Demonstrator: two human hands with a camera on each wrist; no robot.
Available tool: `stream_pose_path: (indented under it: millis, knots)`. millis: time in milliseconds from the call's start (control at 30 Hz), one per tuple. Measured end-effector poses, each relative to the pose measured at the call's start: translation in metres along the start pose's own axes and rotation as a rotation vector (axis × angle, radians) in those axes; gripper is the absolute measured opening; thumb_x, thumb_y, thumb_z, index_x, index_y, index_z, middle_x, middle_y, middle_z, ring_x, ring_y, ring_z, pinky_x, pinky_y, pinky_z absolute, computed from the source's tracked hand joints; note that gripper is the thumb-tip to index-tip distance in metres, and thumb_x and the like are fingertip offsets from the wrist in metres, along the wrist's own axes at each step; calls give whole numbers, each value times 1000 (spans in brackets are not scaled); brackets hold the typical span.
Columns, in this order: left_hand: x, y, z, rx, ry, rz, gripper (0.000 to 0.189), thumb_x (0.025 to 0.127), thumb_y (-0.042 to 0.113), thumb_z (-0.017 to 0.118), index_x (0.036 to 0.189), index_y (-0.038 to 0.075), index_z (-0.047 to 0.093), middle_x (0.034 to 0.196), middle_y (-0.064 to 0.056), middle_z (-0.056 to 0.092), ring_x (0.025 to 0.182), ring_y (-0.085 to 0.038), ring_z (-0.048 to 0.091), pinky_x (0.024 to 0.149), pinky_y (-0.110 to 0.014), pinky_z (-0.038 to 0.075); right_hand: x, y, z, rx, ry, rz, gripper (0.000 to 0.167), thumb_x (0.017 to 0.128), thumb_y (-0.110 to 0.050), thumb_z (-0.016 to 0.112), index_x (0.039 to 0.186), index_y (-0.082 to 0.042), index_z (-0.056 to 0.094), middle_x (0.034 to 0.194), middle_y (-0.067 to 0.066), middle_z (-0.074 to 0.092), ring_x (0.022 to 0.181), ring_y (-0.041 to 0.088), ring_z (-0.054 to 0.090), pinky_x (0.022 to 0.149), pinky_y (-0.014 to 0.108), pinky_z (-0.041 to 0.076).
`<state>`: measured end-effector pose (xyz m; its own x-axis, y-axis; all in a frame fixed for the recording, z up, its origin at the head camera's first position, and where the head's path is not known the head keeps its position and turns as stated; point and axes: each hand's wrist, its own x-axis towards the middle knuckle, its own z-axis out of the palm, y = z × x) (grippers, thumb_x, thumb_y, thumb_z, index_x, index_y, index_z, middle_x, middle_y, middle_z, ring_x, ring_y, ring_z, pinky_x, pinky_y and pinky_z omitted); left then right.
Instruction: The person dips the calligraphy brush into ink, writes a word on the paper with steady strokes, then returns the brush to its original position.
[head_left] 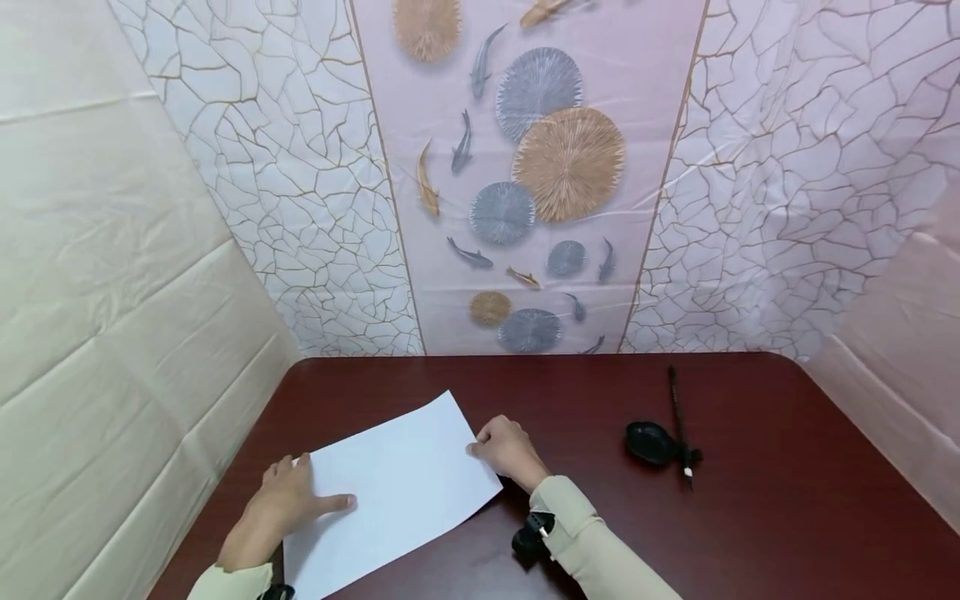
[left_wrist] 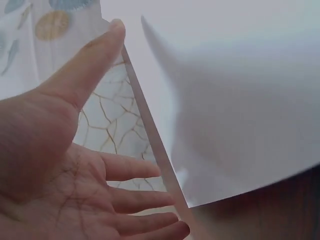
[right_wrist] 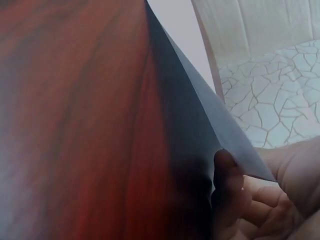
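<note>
A white sheet of paper [head_left: 397,479] lies at a slant on the dark red-brown table, its right side lifted off the surface in the right wrist view. My right hand [head_left: 510,448] pinches the sheet's right edge between thumb and fingers. At the left edge is my left hand [head_left: 281,500], thumb stretched out over the paper and the other fingers extended along the border. The left wrist view shows this hand's palm [left_wrist: 55,170] with fingers straight and spread beside the sheet's edge.
To the right, a writing brush [head_left: 678,412] with a dark tip leans on a small black rest [head_left: 694,456] beside a black oval dish [head_left: 649,443]. A patterned cloth [head_left: 525,275] hangs behind the table [head_left: 585,392], with pale cloth at both sides.
</note>
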<state>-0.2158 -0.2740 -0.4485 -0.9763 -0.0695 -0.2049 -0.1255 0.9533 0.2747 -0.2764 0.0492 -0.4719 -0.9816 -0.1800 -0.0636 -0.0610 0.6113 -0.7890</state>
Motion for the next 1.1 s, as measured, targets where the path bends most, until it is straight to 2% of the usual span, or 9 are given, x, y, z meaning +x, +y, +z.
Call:
stream_pose_path:
  millis: [167, 300, 433, 600, 767, 867, 967, 1100]
  knots:
    - [2, 7, 11, -19, -31, 44, 136, 75, 67, 87, 152, -26, 24, 153, -55, 22, 145, -71, 19, 113, -76, 31, -18, 13, -12, 53, 16, 13, 57, 99, -13, 73, 54, -17, 38, 51, -8, 24, 49, 10, 22, 53, 27, 33]
    - [8, 4, 27, -42, -74, 121, 145, 69, 74, 86, 154, -24, 22, 158, -52, 12, 148, -69, 7, 118, -75, 23, -33, 19, -19, 68, 47, 30, 34, 98, -12, 73, 66, -10, 62, 53, -7, 39, 51, 9, 35, 61, 28, 42]
    - [16, -4, 46, -86, -120, 229, 153, 63, 82, 83, 160, -17, 20, 165, -44, 7, 152, -65, 0, 121, -75, 11, -48, 23, -26, 69, 80, 41, 14, 98, -14, 73, 88, -6, 76, 57, -6, 48, 53, 9, 42, 59, 28, 42]
    - [17, -3, 56, -91, -199, 338, 151, 63, 85, 80, 164, -8, 19, 170, -37, 6, 156, -59, 1, 121, -76, 8, -68, 34, -36, 75, 73, 58, 16, 101, -13, 69, 86, -7, 73, 56, -5, 46, 49, 10, 37, 52, 27, 37]
    - [4, 17, 48, -67, -262, 445, 143, 70, 80, 81, 165, -7, 18, 169, -39, 4, 156, -59, 1, 122, -74, 6, -87, 46, -50, 68, 84, 46, 18, 99, -11, 68, 82, -8, 70, 55, -5, 45, 48, 9, 36, 50, 25, 34]
    - [-9, 35, 39, -65, -261, 498, 133, 75, 70, 84, 163, -9, 22, 168, -41, 7, 155, -60, 4, 122, -74, 8, -97, 52, -58, 63, 114, 49, 19, 99, -12, 69, 81, -8, 70, 57, -5, 47, 50, 9, 39, 51, 26, 35]
    - [-20, 52, 34, -34, -261, 501, 125, 78, 63, 85, 163, -8, 26, 169, -39, 11, 157, -56, 8, 124, -70, 12, -107, 59, -66, 42, 139, 69, 21, 100, -15, 70, 79, -10, 70, 57, -5, 46, 51, 10, 40, 51, 25, 35]
    - [-28, 71, 34, 43, -288, 481, 123, 78, 65, 85, 164, -3, 29, 171, -32, 15, 160, -48, 12, 126, -64, 18, -121, 67, -75, 26, 141, 111, 23, 100, -16, 70, 78, -11, 70, 56, -4, 46, 50, 11, 41, 49, 26, 37]
